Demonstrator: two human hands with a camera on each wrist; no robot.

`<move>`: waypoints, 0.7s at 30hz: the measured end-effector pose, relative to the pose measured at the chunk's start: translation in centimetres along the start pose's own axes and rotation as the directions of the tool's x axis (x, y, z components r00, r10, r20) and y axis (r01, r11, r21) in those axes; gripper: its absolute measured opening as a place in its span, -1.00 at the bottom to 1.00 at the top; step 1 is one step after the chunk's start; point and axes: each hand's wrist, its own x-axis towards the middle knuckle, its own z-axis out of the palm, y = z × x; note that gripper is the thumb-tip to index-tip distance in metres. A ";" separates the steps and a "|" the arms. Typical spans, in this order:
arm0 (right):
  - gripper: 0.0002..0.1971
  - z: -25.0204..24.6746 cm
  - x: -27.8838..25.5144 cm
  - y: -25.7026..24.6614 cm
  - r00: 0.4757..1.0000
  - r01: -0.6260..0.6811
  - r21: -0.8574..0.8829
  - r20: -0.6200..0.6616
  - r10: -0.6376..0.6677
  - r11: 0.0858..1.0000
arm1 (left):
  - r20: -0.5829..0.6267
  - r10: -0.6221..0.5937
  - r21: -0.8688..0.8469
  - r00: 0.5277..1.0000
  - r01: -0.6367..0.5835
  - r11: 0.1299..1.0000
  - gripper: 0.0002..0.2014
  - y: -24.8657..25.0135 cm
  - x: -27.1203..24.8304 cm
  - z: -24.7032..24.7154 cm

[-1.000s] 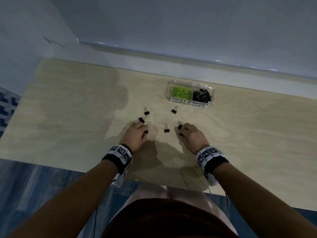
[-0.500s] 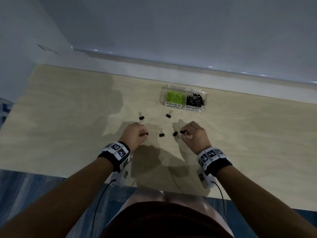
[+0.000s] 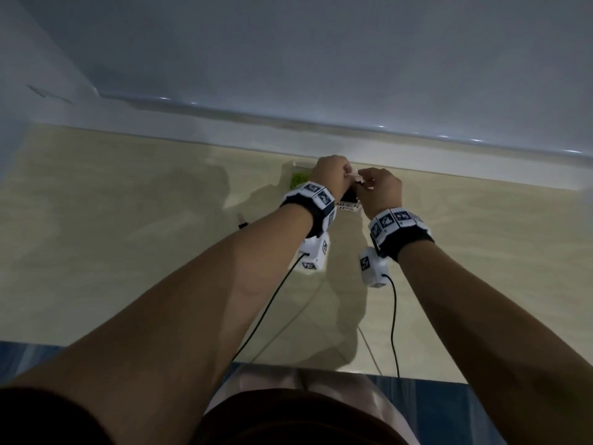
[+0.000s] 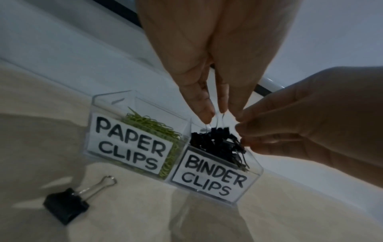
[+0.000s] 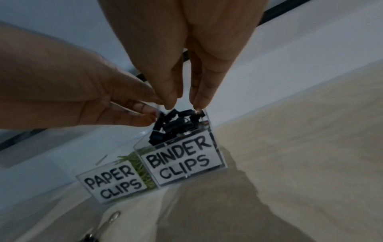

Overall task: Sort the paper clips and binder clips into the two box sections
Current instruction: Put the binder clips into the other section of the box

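Observation:
The clear two-section box stands at the table's far edge. Its left section, labelled PAPER CLIPS, holds green paper clips. Its right section, labelled BINDER CLIPS, holds a pile of black binder clips. Both hands hang fingers-down over the right section. My left hand pinches the wire handles of black binder clips just above the pile. My right hand pinches a black binder clip at the pile's top. In the head view the hands hide most of the box.
One loose black binder clip lies on the wooden table in front and left of the box. A pale wall ledge runs right behind the box. Cables hang from both wrist cameras to the near edge.
Both hands have lifted from the middle of the table and moved forward over the box's binder clip section, carrying binder clips. Fewer loose clips show on the table.

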 end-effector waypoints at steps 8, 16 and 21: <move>-0.82 1.9 -8.0 0.0 0.920 0.358 -0.024 0.179 -0.348 0.934 | -0.138 0.040 0.161 0.990 -0.017 0.987 -0.91 -9.9 -7.0 -6.2; -0.78 6.9 -12.4 0.0 0.823 0.390 -0.162 0.502 -0.264 0.907 | 0.058 -0.183 0.250 0.981 0.163 0.954 -0.78 -17.8 -15.6 -7.0; -0.82 7.4 -12.2 -1.8 0.873 0.321 -0.111 0.420 -0.248 0.940 | 0.038 -0.144 0.238 0.989 0.131 0.962 -0.91 -17.6 -15.1 -6.3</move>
